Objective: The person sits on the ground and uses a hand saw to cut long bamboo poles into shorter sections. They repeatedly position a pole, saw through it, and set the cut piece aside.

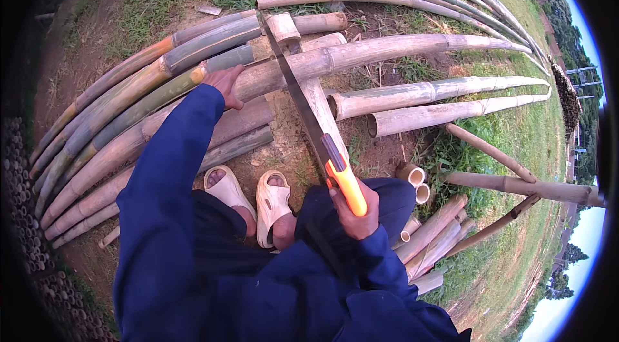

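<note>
My right hand (pixel 358 211) is wrapped round the orange handle of a handsaw (pixel 300 95). The long dark blade slants away from me and lies across a thick bamboo pole (pixel 387 51), to the right of my other hand. My left hand (pixel 224 86) grips that pole from above, thumb on the near side and fingers over the far side. Under the pole, a pale bamboo support (pixel 316 100) runs toward me beside the blade. Whether the teeth have cut into the pole cannot be made out.
Several long bamboo poles (pixel 138 71) lie to the left, and more (pixel 425 91) stretch off to the right. Short cut pieces (pixel 433 239) are piled by my right knee, near a bamboo frame (pixel 496 184). My sandalled feet (pixel 274 203) stand close below the pole.
</note>
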The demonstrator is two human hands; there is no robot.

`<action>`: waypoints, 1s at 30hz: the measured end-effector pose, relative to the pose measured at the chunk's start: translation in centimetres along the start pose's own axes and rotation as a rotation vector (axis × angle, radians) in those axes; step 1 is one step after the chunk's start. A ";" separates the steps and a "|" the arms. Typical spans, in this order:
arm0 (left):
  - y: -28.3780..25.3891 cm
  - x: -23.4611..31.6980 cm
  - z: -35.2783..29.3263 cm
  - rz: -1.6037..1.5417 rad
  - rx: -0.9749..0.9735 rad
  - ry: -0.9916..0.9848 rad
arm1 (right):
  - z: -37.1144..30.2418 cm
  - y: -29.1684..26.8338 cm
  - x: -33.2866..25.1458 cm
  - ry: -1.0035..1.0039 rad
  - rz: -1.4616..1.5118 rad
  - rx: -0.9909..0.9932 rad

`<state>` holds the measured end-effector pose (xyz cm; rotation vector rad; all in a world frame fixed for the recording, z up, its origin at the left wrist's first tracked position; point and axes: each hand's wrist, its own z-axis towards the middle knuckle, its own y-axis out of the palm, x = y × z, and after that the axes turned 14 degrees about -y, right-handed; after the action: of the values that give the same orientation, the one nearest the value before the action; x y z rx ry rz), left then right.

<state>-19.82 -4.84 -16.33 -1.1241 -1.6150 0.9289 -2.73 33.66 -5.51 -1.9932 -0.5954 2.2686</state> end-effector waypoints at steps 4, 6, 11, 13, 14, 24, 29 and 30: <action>-1.2 3.1 -0.2 0.167 0.016 -0.067 | -0.6 0.5 -1.6 -0.048 -0.047 -0.054; 0.0 3.9 -0.4 0.181 0.152 -0.119 | -0.8 -0.2 -2.2 -0.067 -0.113 -0.145; 0.5 6.1 0.2 0.134 0.143 -0.163 | -1.1 0.2 -0.1 -0.051 0.018 -0.051; -1.0 5.9 -0.1 0.141 0.058 -0.177 | -1.5 -0.4 -1.2 0.042 0.009 -0.068; -2.0 5.6 0.4 0.154 0.031 -0.179 | -1.1 -0.4 -1.3 0.074 0.010 -0.066; -0.7 5.9 0.6 0.116 0.096 -0.106 | 5.3 1.1 0.3 0.004 0.042 -0.039; 0.6 4.1 0.1 0.150 0.200 -0.034 | 1.2 1.3 1.0 -0.154 0.026 -0.040; 0.9 4.1 -0.2 0.149 0.165 -0.064 | -0.9 -0.3 0.6 -0.110 -0.068 -0.101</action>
<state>-20.04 -0.70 -16.04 -1.1205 -1.4904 1.1833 -2.01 34.29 -6.03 -1.8682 -0.7895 2.3637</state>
